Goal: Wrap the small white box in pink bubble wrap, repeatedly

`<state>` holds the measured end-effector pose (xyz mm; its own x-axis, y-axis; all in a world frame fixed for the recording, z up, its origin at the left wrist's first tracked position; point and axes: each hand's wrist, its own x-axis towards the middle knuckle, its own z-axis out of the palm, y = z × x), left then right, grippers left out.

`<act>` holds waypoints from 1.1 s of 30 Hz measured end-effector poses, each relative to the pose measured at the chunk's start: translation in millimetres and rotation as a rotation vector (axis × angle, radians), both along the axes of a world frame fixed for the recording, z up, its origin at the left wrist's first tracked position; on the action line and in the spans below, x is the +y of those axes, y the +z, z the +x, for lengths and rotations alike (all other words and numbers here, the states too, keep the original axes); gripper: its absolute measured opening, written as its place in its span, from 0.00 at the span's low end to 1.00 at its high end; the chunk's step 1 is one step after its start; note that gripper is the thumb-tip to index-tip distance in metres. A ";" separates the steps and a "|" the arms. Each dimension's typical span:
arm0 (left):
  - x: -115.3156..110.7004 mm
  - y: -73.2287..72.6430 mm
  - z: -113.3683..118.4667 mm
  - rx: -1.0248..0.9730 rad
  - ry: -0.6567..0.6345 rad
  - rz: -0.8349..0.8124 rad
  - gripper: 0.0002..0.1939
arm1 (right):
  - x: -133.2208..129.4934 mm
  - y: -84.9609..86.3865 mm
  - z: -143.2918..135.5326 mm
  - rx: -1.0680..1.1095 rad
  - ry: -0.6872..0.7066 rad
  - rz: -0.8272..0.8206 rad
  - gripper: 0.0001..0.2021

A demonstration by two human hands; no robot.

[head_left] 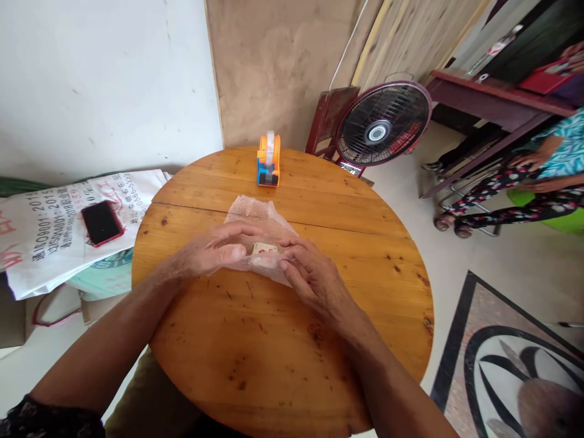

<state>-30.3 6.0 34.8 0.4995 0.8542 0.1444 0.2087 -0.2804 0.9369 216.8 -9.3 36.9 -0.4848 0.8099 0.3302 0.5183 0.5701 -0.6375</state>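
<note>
A small printed box [264,248] lies on 1 sheet of translucent wrap [255,211], probably for cushioning against the desk [283,353]. It sits between the left hand [212,249] and the right hand [316,271], closer to the right. The right pinches the wrap's near edge, seemingly to hold it up; the left is spread wide, contact with the wrap unclear. Beyond, a tape dispenser [268,163] stands upright, likely set back to leave working room.

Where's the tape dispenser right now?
In the head view, the tape dispenser stands at upper centre, slightly left, near the far edge of the round wooden table, beyond the translucent wrap.
</note>
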 end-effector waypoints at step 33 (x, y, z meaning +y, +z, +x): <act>0.3 -10.4 20.5 0.105 0.126 -0.240 0.13 | 19.9 -19.3 -14.5 0.346 -0.184 -0.560 0.14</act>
